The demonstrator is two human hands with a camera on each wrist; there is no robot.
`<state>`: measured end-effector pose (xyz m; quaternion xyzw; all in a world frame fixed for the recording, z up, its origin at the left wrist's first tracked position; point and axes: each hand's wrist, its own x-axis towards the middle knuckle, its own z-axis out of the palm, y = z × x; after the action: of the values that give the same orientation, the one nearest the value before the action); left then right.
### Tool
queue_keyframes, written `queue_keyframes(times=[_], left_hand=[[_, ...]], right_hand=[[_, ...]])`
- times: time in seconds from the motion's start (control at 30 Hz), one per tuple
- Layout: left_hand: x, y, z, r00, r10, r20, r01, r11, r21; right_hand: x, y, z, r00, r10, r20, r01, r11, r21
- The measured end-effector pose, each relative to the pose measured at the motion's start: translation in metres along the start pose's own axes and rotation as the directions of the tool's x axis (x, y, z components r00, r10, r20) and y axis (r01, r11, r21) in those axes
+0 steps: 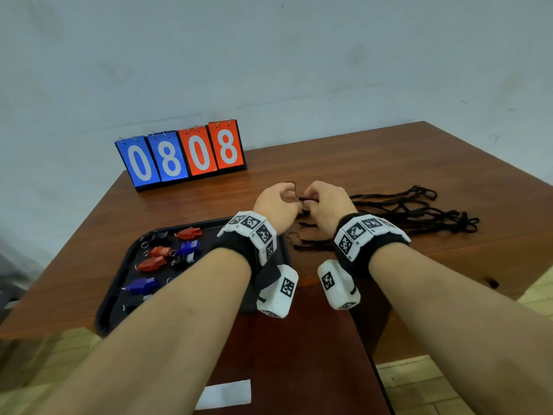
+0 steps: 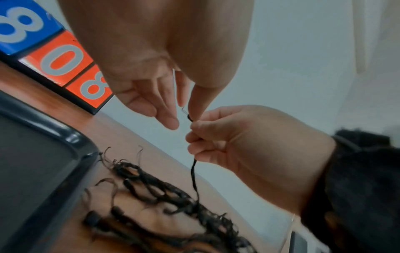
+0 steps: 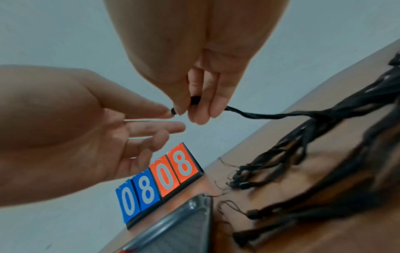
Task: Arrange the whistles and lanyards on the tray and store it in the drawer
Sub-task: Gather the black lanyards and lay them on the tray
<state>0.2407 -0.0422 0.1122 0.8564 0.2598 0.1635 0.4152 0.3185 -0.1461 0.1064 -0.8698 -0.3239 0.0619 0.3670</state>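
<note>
A black lanyard [image 2: 193, 178] is held up between both hands over the brown table [image 1: 389, 163]. My right hand [image 3: 194, 109] grips its cord just behind the end; the cord trails down to a pile of black lanyards [image 1: 404, 214]. My left hand [image 2: 188, 109] pinches the thin loop at the lanyard's tip between thumb and forefinger, with the other fingers spread. A black tray [image 1: 116, 283] at the left holds several red whistles [image 1: 188, 233], blue whistles [image 1: 140, 285] and black ones. My left forearm hides part of the tray.
A flip scoreboard [image 1: 182, 154] reading 08 08 stands at the back left against the wall. More lanyard ends [image 1: 305, 245] lie just right of the tray. Below the table's front edge is a dark brown surface with a white label [image 1: 224, 395].
</note>
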Motion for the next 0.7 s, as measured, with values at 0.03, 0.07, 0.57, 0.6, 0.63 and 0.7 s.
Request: queue_keyframes(times=[0.03, 0.07, 0.57, 0.6, 0.63, 0.7], left_hand=[[-0.001, 0.004, -0.004, 1.000, -0.015, -0.011, 0.014, 0.998, -0.066], [-0.002, 0.007, -0.008, 0.999, -0.029, -0.029, 0.025, 0.993, -0.117], [-0.025, -0.005, -0.097, 0.918, -0.061, -0.393, 0.045, 0.998, -0.049], [-0.027, -0.011, -0.106, 0.911, -0.089, -0.403, 0.073, 0.996, -0.056], [-0.029, -0.017, -0.115, 0.904, -0.113, -0.413, 0.097, 0.993, -0.060], [-0.033, -0.032, -0.131, 0.890, -0.163, -0.426, 0.153, 0.987, -0.058]], right_hand=[[-0.001, -0.005, -0.002, 1.000, -0.021, -0.009, 0.021, 1.000, 0.013], [-0.002, -0.010, -0.003, 0.999, -0.035, -0.023, 0.036, 0.999, 0.031], [-0.011, -0.061, -0.020, 0.998, 0.054, 0.007, -0.052, 0.978, -0.202], [-0.011, -0.063, -0.020, 0.997, 0.073, 0.005, -0.070, 0.973, -0.218], [-0.010, -0.066, -0.020, 0.996, 0.088, 0.001, -0.086, 0.969, -0.230], [-0.009, -0.075, -0.018, 0.996, 0.093, -0.017, -0.094, 0.966, -0.242]])
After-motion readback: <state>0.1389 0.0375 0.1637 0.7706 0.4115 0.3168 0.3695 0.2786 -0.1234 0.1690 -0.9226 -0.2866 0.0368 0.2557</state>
